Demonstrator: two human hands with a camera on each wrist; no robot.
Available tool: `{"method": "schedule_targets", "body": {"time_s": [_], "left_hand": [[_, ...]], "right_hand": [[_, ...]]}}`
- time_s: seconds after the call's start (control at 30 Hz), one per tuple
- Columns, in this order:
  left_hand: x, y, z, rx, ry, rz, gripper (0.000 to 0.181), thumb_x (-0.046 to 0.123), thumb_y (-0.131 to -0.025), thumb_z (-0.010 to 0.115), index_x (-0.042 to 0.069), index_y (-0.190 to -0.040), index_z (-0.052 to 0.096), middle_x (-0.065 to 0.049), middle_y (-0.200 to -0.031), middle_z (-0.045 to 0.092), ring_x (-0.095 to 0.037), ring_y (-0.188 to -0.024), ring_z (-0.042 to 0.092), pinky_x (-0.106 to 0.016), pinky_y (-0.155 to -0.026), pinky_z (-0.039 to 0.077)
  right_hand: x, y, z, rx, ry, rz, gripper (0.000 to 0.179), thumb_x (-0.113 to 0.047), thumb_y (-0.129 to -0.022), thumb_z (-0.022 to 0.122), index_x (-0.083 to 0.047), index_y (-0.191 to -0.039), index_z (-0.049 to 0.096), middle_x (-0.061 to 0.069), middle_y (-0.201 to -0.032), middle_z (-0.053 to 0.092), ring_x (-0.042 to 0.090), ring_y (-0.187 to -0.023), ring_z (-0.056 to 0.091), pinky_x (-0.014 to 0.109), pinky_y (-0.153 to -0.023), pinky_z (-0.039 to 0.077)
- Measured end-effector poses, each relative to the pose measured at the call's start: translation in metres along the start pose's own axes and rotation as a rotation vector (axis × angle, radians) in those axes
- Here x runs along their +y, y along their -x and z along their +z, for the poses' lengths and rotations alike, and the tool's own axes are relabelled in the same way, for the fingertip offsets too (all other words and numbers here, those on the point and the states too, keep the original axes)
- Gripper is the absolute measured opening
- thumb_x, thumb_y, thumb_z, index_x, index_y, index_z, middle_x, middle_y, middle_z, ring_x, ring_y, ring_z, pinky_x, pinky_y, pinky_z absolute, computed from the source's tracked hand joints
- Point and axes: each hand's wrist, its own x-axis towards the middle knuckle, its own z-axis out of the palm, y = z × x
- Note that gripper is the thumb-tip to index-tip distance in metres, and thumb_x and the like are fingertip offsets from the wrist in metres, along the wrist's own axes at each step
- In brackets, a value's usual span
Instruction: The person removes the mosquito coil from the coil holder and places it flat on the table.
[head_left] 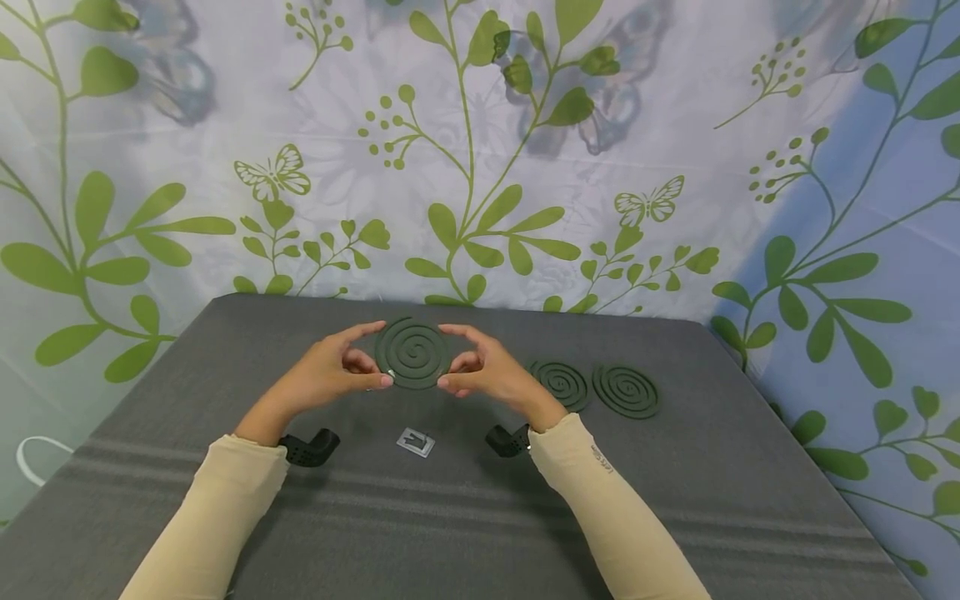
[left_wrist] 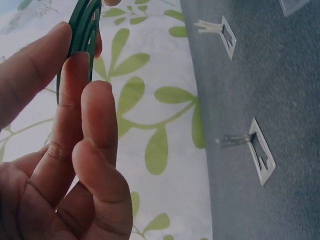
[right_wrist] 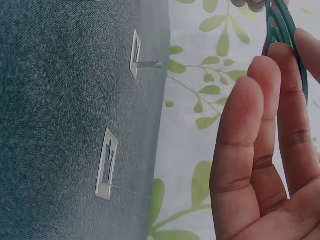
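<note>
A dark green mosquito coil (head_left: 414, 353) is held up above the table, its spiral face toward the head camera. My left hand (head_left: 333, 367) pinches its left edge between thumb and fingers. On the opposite edge my right hand (head_left: 487, 367) grips it the same way. Both wrist views show the coil (left_wrist: 82, 30) nearly edge-on, its turns slightly spread. Below the hands lies a small metal coil stand (head_left: 416, 442) with a raised prong. Two upright-pronged stands appear in the left wrist view, the nearer stand (left_wrist: 261, 152) being clearest.
Two more green coils lie flat on the right: an inner coil (head_left: 561, 385), partly behind my right forearm, and an outer coil (head_left: 627, 392). A grey cloth covers the table (head_left: 420, 533). Behind it hangs a leaf-patterned curtain (head_left: 345, 208). A white loop (head_left: 30, 462) shows at the left.
</note>
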Motion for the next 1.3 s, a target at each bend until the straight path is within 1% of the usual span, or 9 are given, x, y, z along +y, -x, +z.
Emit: {"method": "schedule_targets", "body": {"time_s": [0.27, 0.43, 0.5, 0.63, 0.73, 0.9, 1.07, 1.13, 1.3], "left_hand": [[0.006, 0.0, 0.005, -0.006, 0.036, 0.019, 0.089, 0.011, -0.098, 0.083, -0.001, -0.168, 0.031, -0.004, -0.092, 0.077, -0.037, -0.093, 0.073, -0.043, -0.086, 0.057], [0.01, -0.002, 0.011, -0.011, 0.043, 0.024, 0.089, 0.013, -0.097, 0.084, -0.002, -0.168, 0.032, -0.003, -0.092, 0.077, -0.027, -0.088, 0.072, -0.041, -0.081, 0.055], [0.011, -0.003, 0.013, -0.02, 0.055, 0.027, 0.089, 0.012, -0.098, 0.084, -0.002, -0.168, 0.031, -0.004, -0.092, 0.077, -0.026, -0.086, 0.07, -0.04, -0.078, 0.053], [0.012, -0.005, 0.019, -0.041, 0.086, 0.033, 0.089, 0.011, -0.098, 0.083, -0.003, -0.168, 0.03, -0.004, -0.092, 0.077, -0.029, -0.086, 0.068, -0.038, -0.077, 0.052], [0.011, -0.007, 0.023, -0.054, 0.109, 0.042, 0.088, 0.01, -0.098, 0.083, -0.003, -0.168, 0.03, -0.004, -0.092, 0.077, -0.031, -0.086, 0.069, -0.037, -0.077, 0.053], [0.012, -0.007, 0.032, -0.068, 0.142, 0.047, 0.087, 0.008, -0.099, 0.081, -0.003, -0.168, 0.03, -0.005, -0.092, 0.076, -0.028, -0.084, 0.068, -0.036, -0.075, 0.052], [0.014, -0.005, 0.042, -0.076, 0.164, 0.048, 0.087, 0.007, -0.099, 0.081, -0.003, -0.168, 0.029, -0.005, -0.092, 0.076, -0.023, -0.082, 0.068, -0.039, -0.077, 0.054], [0.014, -0.005, 0.046, -0.075, 0.174, 0.051, 0.087, 0.006, -0.099, 0.081, -0.004, -0.168, 0.029, -0.005, -0.092, 0.076, -0.025, -0.082, 0.07, -0.041, -0.079, 0.056], [0.017, -0.006, 0.058, -0.069, 0.185, 0.058, 0.088, 0.007, -0.098, 0.082, -0.004, -0.168, 0.029, -0.006, -0.092, 0.076, -0.038, -0.085, 0.072, -0.048, -0.081, 0.059]], "right_hand": [[-0.001, 0.012, -0.008, -0.002, -0.022, -0.015, 0.08, 0.008, -0.097, 0.072, -0.006, -0.168, 0.036, -0.002, -0.09, 0.076, 0.017, -0.084, 0.073, 0.034, -0.079, 0.061], [0.0, 0.018, -0.014, 0.001, -0.014, -0.014, 0.079, 0.007, -0.098, 0.072, -0.006, -0.167, 0.037, -0.002, -0.092, 0.076, 0.019, -0.086, 0.074, 0.036, -0.079, 0.062], [0.002, 0.021, -0.016, 0.002, -0.016, -0.017, 0.079, 0.006, -0.098, 0.073, -0.006, -0.167, 0.038, -0.002, -0.093, 0.076, 0.018, -0.085, 0.073, 0.035, -0.079, 0.061], [0.004, 0.027, -0.02, -0.001, -0.035, -0.028, 0.077, 0.003, -0.099, 0.074, -0.002, -0.166, 0.037, -0.001, -0.094, 0.076, 0.016, -0.083, 0.071, 0.033, -0.078, 0.06], [0.005, 0.032, -0.024, -0.002, -0.048, -0.027, 0.076, -0.001, -0.099, 0.076, -0.001, -0.165, 0.038, 0.0, -0.095, 0.076, 0.017, -0.083, 0.07, 0.035, -0.078, 0.06], [0.011, 0.04, -0.03, -0.014, -0.048, -0.007, 0.076, -0.003, -0.099, 0.078, 0.001, -0.164, 0.039, 0.001, -0.096, 0.077, 0.017, -0.084, 0.071, 0.038, -0.08, 0.06], [0.016, 0.048, -0.035, -0.023, -0.06, 0.0, 0.075, -0.001, -0.099, 0.077, 0.003, -0.163, 0.039, 0.001, -0.099, 0.078, 0.021, -0.089, 0.073, 0.035, -0.08, 0.061], [0.017, 0.052, -0.037, -0.023, -0.057, 0.0, 0.075, -0.001, -0.099, 0.077, 0.002, -0.163, 0.039, 0.002, -0.101, 0.079, 0.022, -0.09, 0.074, 0.034, -0.08, 0.061], [0.019, 0.061, -0.043, -0.025, -0.034, 0.004, 0.074, -0.001, -0.099, 0.077, 0.002, -0.163, 0.04, 0.001, -0.101, 0.079, 0.019, -0.09, 0.074, 0.033, -0.079, 0.061]]}}
